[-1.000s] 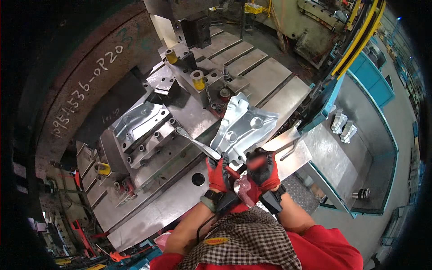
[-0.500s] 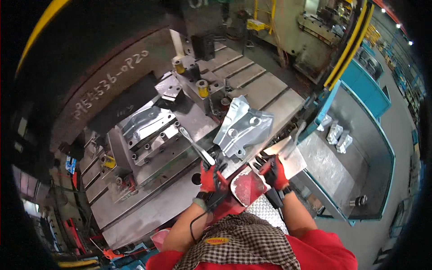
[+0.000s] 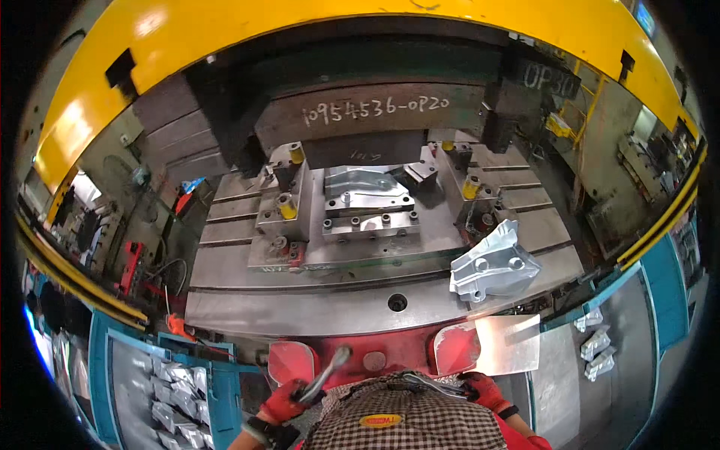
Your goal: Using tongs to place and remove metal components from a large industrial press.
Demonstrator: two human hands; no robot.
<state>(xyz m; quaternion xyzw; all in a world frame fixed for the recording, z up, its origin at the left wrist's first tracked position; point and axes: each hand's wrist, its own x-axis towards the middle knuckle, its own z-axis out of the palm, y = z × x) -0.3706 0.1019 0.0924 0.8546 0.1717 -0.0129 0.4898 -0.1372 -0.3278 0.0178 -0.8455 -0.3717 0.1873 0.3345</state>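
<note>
Up top at 12 o'clock, the yellow press frame (image 3: 161,37) arches right over us, with the dark upper die (image 3: 360,120) beneath it. Below spreads the slotted press bed (image 3: 300,309), and a formed sheet (image 3: 360,182) sits on the lower die (image 3: 373,223), straight ahead of the worker.

And here's the loose stamped panel (image 3: 498,274), lying on the bed at the worker's 1 o'clock, its long axis slanting roughly from 7 to 1. The right hand (image 3: 486,391) is the nearer one: from there the panel lies almost dead on 12; from the left hand (image 3: 283,401), out toward 2. Neither touches it; both hang low, well apart from it.

Look at that left hand, gloved fingers curled close round a metal tool (image 3: 324,376), its far end pointing between 1 and 2! At the right hand, a slim grey piece (image 3: 439,386) runs off toward 9 or 10 across the apron (image 3: 405,424). Gripped or merely touching? I can't tell, nor how far those fingers are open, for they're partly hidden. The tool's tip is blurred, the formed sheet's far edge vanishes in shadow, and both forearms are cut off below.
</note>
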